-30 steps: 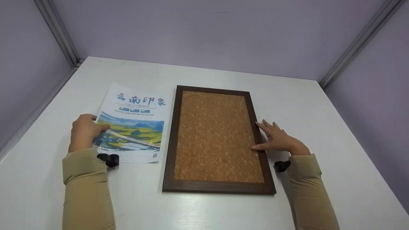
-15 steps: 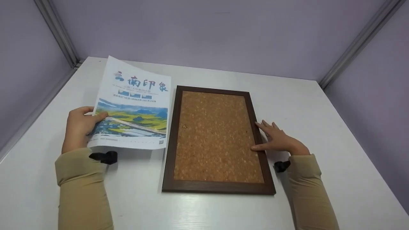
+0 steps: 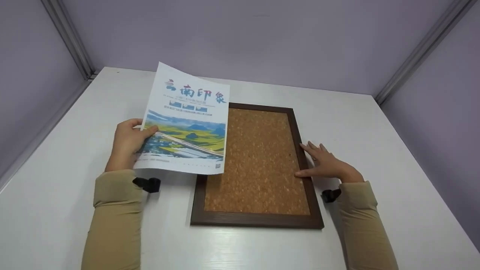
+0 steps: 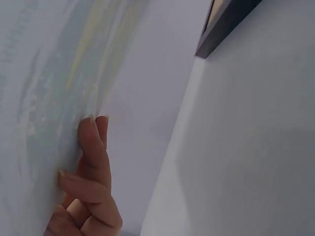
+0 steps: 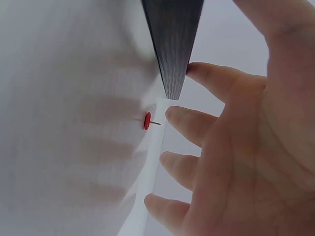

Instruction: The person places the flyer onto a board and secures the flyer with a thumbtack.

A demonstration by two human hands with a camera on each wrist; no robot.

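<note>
Holding the poster (image 3: 186, 123) by its left edge, your left hand (image 3: 129, 140) has it pinched, thumb on the printed side and fingers curled behind, which the left wrist view backs up: fingers (image 4: 93, 147) lie pressed against the back of the sheet. The poster is up off the table (image 3: 393, 157) and tilted, its long axis running away from you, same way as the cork board (image 3: 258, 161).

That's the bit that matters: the board lies to the right of your left hand, and the poster's right strip already overlaps the board's left frame and some cork. Most of the cork is bare, over toward your right hand (image 3: 326, 163).

That right hand lies flat, fingers spread and relaxed, gripping nothing, resting on the board's right frame about halfway along. In the right wrist view there's a red pushpin (image 5: 147, 121) on the table just beside those fingertips, so the right hand is clearly the nearer one to it.
</note>
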